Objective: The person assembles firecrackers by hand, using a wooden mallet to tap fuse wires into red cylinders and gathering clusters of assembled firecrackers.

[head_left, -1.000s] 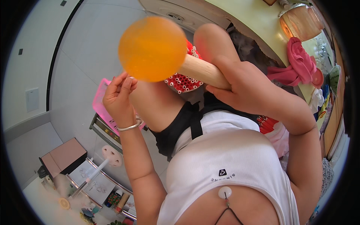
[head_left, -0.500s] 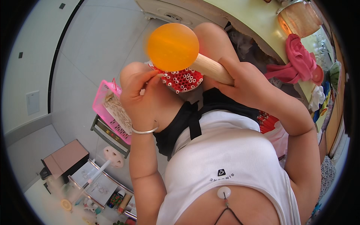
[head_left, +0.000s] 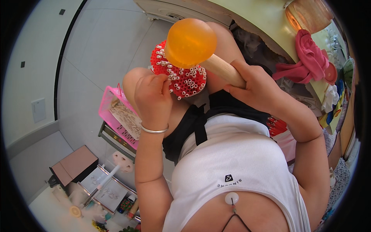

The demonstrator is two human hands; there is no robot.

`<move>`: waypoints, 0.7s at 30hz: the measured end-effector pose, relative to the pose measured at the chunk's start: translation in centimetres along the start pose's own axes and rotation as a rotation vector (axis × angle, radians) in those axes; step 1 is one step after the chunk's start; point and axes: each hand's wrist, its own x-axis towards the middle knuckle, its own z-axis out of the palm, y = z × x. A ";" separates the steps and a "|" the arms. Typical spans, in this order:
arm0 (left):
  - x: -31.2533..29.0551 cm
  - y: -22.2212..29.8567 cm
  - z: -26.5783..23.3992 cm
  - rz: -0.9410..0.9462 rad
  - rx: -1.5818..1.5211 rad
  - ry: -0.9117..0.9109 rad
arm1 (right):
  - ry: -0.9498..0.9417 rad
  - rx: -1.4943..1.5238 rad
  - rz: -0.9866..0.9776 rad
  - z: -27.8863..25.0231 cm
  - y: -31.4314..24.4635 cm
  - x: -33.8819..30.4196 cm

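The left hand (head_left: 154, 92) now meets the left edge of the red tube bundle (head_left: 181, 88) between the knees (head_left: 132, 77), pinched closed, contents hidden; the right hand (head_left: 253, 82) grips the orange mallet (head_left: 193, 46), shifted right, exposing more tubes to work on.

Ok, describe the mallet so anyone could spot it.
From the white ribbed top, look up to the red honeycomb bundle. The right hand holds the mallet, partly hiding it: smooth amber head, wooden handle, unlike the bundle's many small cells.
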 end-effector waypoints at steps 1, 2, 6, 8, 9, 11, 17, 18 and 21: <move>0.0 0.0 0.0 -0.019 -0.003 -0.014 | 0.010 -0.007 -0.036 0.2 0.3 0.0; 0.2 0.0 0.0 0.021 0.014 -0.024 | 0.021 -0.014 -0.072 0.5 0.7 0.0; 0.8 -0.4 0.0 0.047 -0.018 -0.091 | -0.003 -0.100 -0.113 1.1 1.0 -0.1; 0.8 -0.4 -0.3 -0.096 -0.146 -0.115 | -0.067 -0.136 -0.080 1.0 0.4 0.0; 0.5 -0.2 -0.9 -0.215 -0.236 -0.114 | -0.100 -0.153 -0.066 1.0 -0.1 0.1; -0.5 -1.0 -1.5 -0.359 -0.388 -0.027 | -0.090 -0.159 -0.102 0.3 -2.2 0.0; -2.7 -3.9 -3.9 -0.570 -0.579 0.147 | -0.137 -0.139 -0.008 1.7 -1.6 0.9; -3.3 -4.4 -4.1 -0.592 -0.579 0.138 | -0.151 -0.181 -0.011 1.4 -1.2 1.4; -4.4 -4.9 -4.9 -0.633 -0.594 0.175 | -0.056 -0.365 -0.212 0.7 -0.8 1.4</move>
